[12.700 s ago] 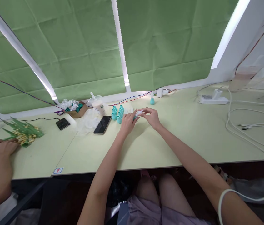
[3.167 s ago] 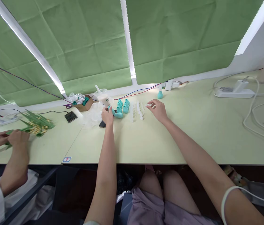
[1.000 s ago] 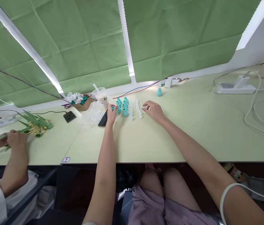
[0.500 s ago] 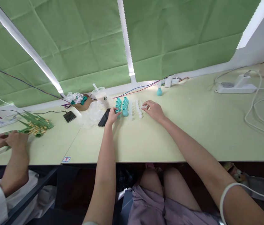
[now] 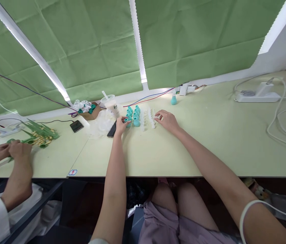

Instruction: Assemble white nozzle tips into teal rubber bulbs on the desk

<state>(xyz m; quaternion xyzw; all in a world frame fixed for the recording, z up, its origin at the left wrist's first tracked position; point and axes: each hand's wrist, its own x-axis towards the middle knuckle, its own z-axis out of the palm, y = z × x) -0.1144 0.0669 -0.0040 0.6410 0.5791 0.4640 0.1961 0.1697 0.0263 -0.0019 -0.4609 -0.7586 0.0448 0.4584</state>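
Observation:
Several small teal bulbs (image 5: pixel 133 114) stand in a cluster on the pale green table (image 5: pixel 173 149). My left hand (image 5: pixel 121 125) is closed on one teal bulb (image 5: pixel 126 121) at the cluster's near left corner. Rows of small white tips (image 5: pixel 147 117) lie just right of the bulbs. My right hand (image 5: pixel 165 119) rests at the right end of those rows, its fingers pinched on one white tip (image 5: pixel 156 117). A lone teal bulb (image 5: pixel 173 100) with a tip stands farther back.
A black phone (image 5: pixel 112 129), crumpled clear plastic (image 5: pixel 100 124) and a drink cup (image 5: pixel 110 104) lie left of the bulbs. A second phone (image 5: pixel 76 125) and a small cardboard box (image 5: pixel 88 111) sit farther left. A co-worker's hands (image 5: pixel 8 150) handle green parts. A power strip (image 5: pixel 258 96) and cables lie right.
My left hand has shifted slightly along the near edge of the teal cluster, still gripping one bulb. My right hand stays at the white tips. The view has drifted a little.

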